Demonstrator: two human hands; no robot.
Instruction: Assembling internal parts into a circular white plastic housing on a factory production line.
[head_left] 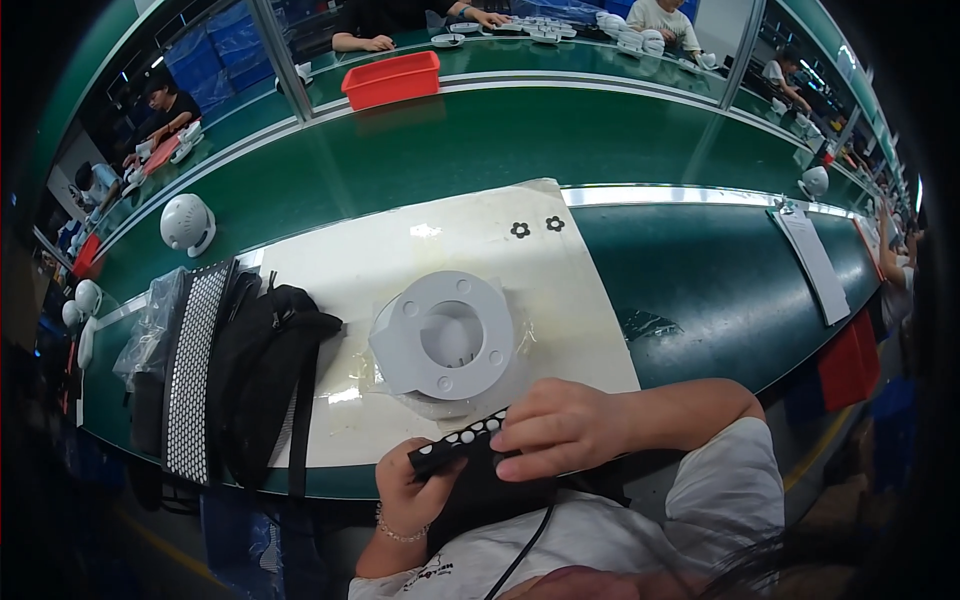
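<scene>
My left hand grips the left end of a black strip with white round dots, held up near the table's front edge. At the strip's right end, the fingers of my right hand are bent and pressed against it. Whether they pinch the strip or a single dot is hidden. Just beyond both hands a white plastic ring-shaped part lies on clear film, its large middle hole facing up. Small round recesses are spaced around its face.
Under the ring lies a cream mat. To the left are a black bag and a black sheet of white dots. A white round device and a red bin stand farther off. A clipboard lies right. Other people work beyond.
</scene>
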